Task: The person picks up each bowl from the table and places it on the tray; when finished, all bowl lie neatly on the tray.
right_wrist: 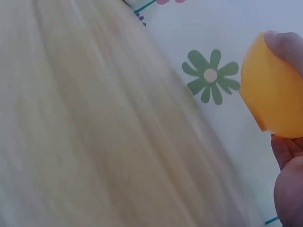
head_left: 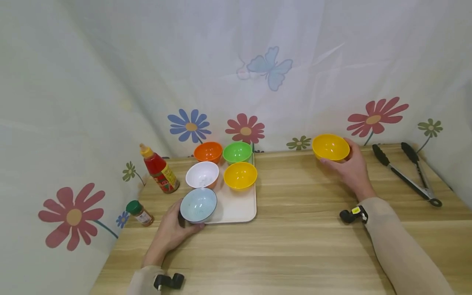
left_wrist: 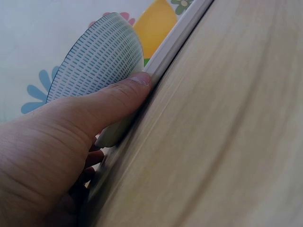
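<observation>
My left hand (head_left: pixel 173 231) grips the near-left corner of the white tray (head_left: pixel 241 211). Its thumb lies along the tray's front edge, just below the pale blue patterned bowl (left_wrist: pixel 102 59); the other fingers are partly hidden. Off to the right, above the back of the table, my right hand (head_left: pixel 352 170) holds a yellow bowl (head_left: pixel 330 148), thumb on one side and fingers on the other. On the tray stand an orange bowl (head_left: pixel 208 152), a green bowl (head_left: pixel 237 152), a white bowl (head_left: pixel 203 175) and a second yellow bowl (head_left: pixel 240 176).
Left of the tray are a red sauce bottle (head_left: pixel 159 170) with a yellow cap and a small green-lidded spice jar (head_left: pixel 140 213). Black-tipped tongs (head_left: pixel 409 180) lie spread at the right. A flower-printed curtain (head_left: pixel 221 61) hangs behind the wooden table (head_left: pixel 287 246).
</observation>
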Demonstrator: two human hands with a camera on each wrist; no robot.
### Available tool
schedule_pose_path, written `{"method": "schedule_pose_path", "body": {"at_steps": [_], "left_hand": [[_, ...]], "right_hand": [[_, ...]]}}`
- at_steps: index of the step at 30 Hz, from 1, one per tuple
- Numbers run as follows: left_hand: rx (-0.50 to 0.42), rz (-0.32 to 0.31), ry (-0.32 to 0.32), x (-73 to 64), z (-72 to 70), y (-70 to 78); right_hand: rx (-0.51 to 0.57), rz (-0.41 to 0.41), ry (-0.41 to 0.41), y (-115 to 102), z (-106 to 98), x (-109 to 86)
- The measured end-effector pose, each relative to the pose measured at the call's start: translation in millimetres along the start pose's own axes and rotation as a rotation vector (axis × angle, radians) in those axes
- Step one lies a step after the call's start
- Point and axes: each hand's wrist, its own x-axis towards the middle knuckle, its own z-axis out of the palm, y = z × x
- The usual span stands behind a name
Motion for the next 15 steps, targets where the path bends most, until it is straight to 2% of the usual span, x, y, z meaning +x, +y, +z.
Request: {"method": "schedule_pose_path", "body": {"at_steps": [5, 15], "left_hand": [[0.000, 0.006, 0.004, 1.4, -0.8, 1.5], [0.000, -0.009, -0.007, -0.9, -1.7, 4.5]], "right_hand": [[0.008, -0.018, -0.009, -17, 1, 0.0], [0.044, -0.116, -0.062, -63, 7, -7.1]]}}
